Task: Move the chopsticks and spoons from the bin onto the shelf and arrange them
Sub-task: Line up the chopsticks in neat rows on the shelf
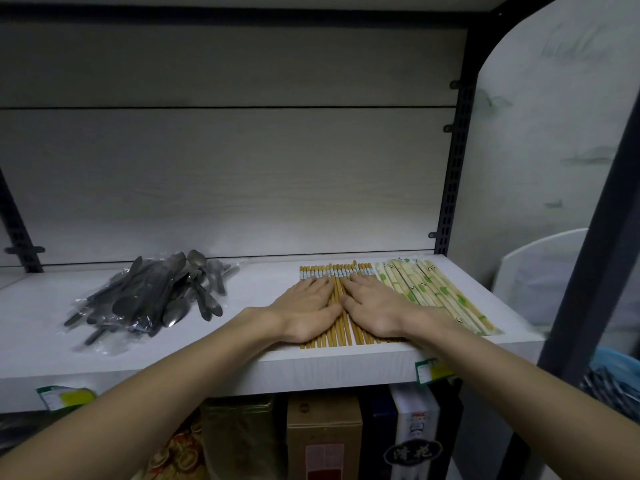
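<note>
A row of brown wooden chopsticks (337,271) with blue-and-white tops lies side by side on the white shelf (242,365). My left hand (306,306) and my right hand (372,308) rest flat on them, palms down, fingers spread, thumbs almost touching. Right of them lie several wrapped bamboo chopsticks (440,292) in green-printed sleeves. At the shelf's left sits a heap of metal spoons (156,292), many in clear plastic wrap. A blue bin (613,379) shows at the far right, mostly hidden by a dark post.
The shelf's back panel rises behind, with dark slotted uprights (453,168) at right and left. Price tags (429,370) hang on the front edge. Boxes (323,434) stand on the level below. A white rounded panel (540,133) is at the right.
</note>
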A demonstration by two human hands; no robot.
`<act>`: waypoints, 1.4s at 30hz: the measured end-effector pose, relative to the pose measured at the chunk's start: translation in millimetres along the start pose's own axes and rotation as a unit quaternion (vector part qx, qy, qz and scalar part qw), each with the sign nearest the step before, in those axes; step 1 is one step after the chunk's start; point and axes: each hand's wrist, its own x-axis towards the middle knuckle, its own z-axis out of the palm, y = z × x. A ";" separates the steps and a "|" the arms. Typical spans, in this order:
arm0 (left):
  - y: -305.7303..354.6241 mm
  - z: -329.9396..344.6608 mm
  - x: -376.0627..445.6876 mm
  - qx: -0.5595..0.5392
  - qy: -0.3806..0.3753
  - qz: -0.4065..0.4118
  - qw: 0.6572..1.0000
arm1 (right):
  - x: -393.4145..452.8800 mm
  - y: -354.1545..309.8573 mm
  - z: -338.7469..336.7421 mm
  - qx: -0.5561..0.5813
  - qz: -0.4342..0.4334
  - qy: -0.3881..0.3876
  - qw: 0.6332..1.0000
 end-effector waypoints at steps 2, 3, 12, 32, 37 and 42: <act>1.7 -5.8 -1.6 -0.009 0.051 0.008 0.999 | -3.4 1.8 -3.2 0.021 0.004 0.023 0.999; 1.8 -8.8 0.7 -0.012 0.085 0.007 0.996 | -1.9 3.0 -6.3 0.032 0.015 0.054 0.998; 2.3 -2.6 26.5 0.027 0.005 -0.006 1.000 | 23.8 13.7 -7.4 -0.042 0.057 0.015 0.997; 9.2 1.9 4.6 0.010 0.010 -0.019 1.000 | -5.7 22.8 -2.5 0.008 0.041 0.055 0.998; 18.2 1.1 8.8 0.010 -0.005 -0.017 1.000 | -8.1 26.1 -0.4 0.017 0.052 0.056 0.997; 22.6 4.9 11.8 0.009 0.005 -0.019 1.000 | -8.5 28.2 0.0 0.023 0.048 0.053 0.997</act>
